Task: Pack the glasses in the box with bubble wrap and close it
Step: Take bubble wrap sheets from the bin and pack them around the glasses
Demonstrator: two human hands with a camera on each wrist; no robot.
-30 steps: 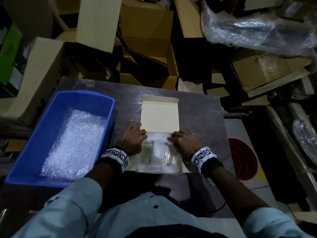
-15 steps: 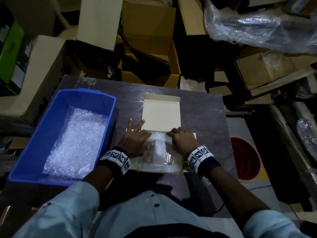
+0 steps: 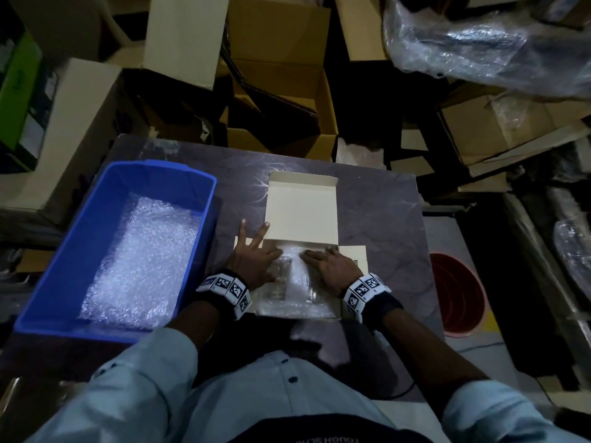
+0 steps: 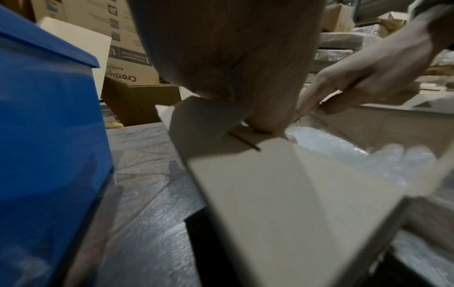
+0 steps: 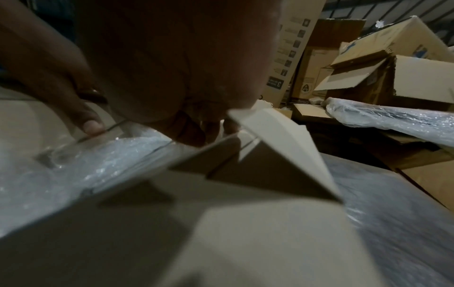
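A small beige box lies on the table with its lid folded back flat. Inside it, two clear glasses lie side by side in bubble wrap. My left hand rests on the box's left edge, two fingers straight and spread over the left flap, the others reaching onto the wrap. My right hand lies flat at the right edge, its fingers pressing the wrap down along the back wall. The left wrist view shows the right hand's fingers at the wrap's back edge.
A blue bin holding a sheet of bubble wrap stands on the left of the dark table. Open cardboard boxes crowd the floor beyond. A red bucket sits on the floor at the right.
Both hands have slid toward the box's middle over the wrap. The left hand's fingers have straightened and spread; the right hand's fingers have reached further left.
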